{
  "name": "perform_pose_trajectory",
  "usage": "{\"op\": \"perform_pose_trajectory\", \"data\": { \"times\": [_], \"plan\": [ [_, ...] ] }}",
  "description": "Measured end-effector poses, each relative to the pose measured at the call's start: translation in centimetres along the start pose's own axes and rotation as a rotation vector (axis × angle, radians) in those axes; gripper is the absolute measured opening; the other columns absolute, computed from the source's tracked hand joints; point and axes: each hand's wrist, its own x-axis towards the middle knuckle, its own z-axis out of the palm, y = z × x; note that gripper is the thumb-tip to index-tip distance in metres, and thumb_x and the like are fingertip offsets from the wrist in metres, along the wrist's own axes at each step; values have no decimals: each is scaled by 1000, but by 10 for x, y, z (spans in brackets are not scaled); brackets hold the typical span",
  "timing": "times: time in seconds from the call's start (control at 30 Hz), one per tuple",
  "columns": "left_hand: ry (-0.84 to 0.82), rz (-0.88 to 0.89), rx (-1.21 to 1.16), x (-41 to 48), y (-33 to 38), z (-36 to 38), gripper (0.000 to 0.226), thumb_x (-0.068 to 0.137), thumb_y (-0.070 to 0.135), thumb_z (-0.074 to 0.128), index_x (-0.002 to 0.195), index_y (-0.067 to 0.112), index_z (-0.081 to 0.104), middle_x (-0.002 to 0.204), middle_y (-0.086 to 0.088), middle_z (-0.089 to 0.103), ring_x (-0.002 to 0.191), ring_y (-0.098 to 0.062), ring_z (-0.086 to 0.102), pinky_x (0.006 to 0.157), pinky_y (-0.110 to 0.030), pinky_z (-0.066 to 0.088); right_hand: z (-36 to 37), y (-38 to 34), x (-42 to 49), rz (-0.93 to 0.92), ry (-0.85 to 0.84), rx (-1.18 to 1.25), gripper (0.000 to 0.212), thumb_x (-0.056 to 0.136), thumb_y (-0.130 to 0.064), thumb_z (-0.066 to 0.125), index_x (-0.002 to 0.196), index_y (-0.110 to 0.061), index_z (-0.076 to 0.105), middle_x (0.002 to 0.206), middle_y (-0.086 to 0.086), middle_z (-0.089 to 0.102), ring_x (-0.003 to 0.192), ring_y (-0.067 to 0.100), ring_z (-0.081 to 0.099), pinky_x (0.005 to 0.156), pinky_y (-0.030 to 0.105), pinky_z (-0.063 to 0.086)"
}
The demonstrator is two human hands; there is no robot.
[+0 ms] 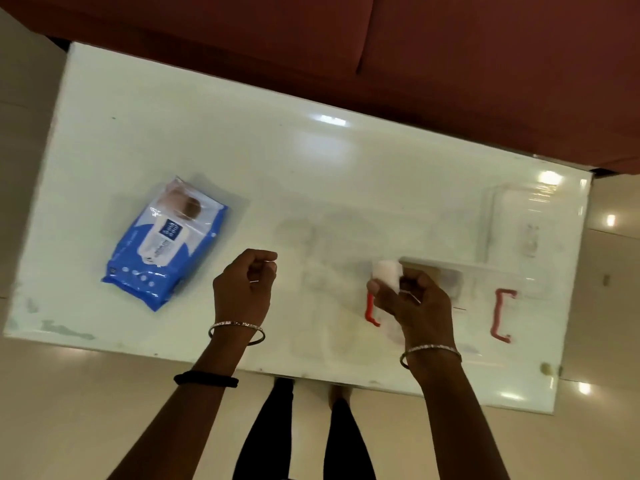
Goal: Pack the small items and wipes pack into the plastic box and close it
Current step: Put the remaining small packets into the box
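Note:
A blue and white wipes pack (166, 242) lies flat on the left part of the white table (242, 150). A clear plastic box (481, 292) with red latches (500, 315) stands at the right, blurred and hard to outline. A clear lid (519, 216) appears to lie behind it. My right hand (412, 299) is closed around a small white roll (386, 271), held over the box's left end. My left hand (244, 289) hovers over the table's middle in a loose fist, and I see nothing in it.
A dark red sofa (415, 64) runs along the table's far edge. The table's near edge is just above my legs and the pale tiled floor (69, 410). Bangles sit on both wrists.

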Motion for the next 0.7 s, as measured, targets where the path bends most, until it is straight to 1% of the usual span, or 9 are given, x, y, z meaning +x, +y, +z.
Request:
{"op": "perform_pose_trajectory", "data": {
  "times": [0.1,0.2,0.27,0.33,0.43,0.5,0.53,0.6,0.7],
  "plan": [
    [-52,-13,-29,-25,9,26,14,86,10,60,93,16,71,81,-4,73,76,-19,71,73,-33,58,-48,7,-4,8,138,56,63,50,-30,92,104,-16,63,92,7,76,84,26,75,74,35,60],
    [-91,-32,-54,-51,19,50,14,86,10,60,92,17,71,78,-4,72,74,-18,71,71,-31,58,-90,18,-1,51,260,-37,54,57,-33,91,100,-16,64,91,10,76,87,31,75,84,41,58],
    [-104,-31,-59,-66,24,65,13,86,11,62,92,17,71,78,-3,72,74,-18,71,70,-29,58,-113,27,2,86,338,-163,43,63,-40,88,94,-21,66,86,7,77,86,25,75,82,34,55],
    [-110,-19,-56,-78,29,77,12,86,12,63,92,17,71,78,-3,72,74,-17,71,68,-26,58,-127,33,8,92,388,-321,41,66,-45,85,95,-22,67,83,5,77,83,21,74,78,29,50],
    [-117,-12,-40,-92,33,96,12,85,10,63,93,15,71,80,-3,73,75,-16,70,68,-17,54,-138,40,20,77,368,-566,43,74,-40,80,105,-13,69,93,8,77,83,24,69,80,26,43],
    [-114,-13,-21,-99,35,106,13,85,8,63,93,14,71,80,-1,73,74,-13,69,63,-4,47,-137,45,29,57,363,-695,38,78,-35,77,105,-9,69,97,11,75,95,32,67,81,31,45],
    [-111,-13,-11,-103,37,110,13,84,7,64,93,14,71,78,0,73,72,-9,69,61,-1,45,-135,48,35,41,355,-753,35,79,-34,74,103,-8,69,98,11,74,99,36,65,82,34,47],
    [-101,-10,-4,-108,39,118,13,84,7,64,92,13,70,73,6,70,69,-3,67,60,0,44,-130,52,46,19,310,-860,33,81,-31,71,101,-6,68,101,12,72,103,37,63,83,38,49],
    [-76,-10,11,-113,40,125,12,83,7,65,93,14,69,69,13,67,67,0,64,59,2,42,-121,60,61,62,216,-987,38,83,-29,67,109,-2,64,113,16,67,113,35,59,89,39,49]
  ]
}}
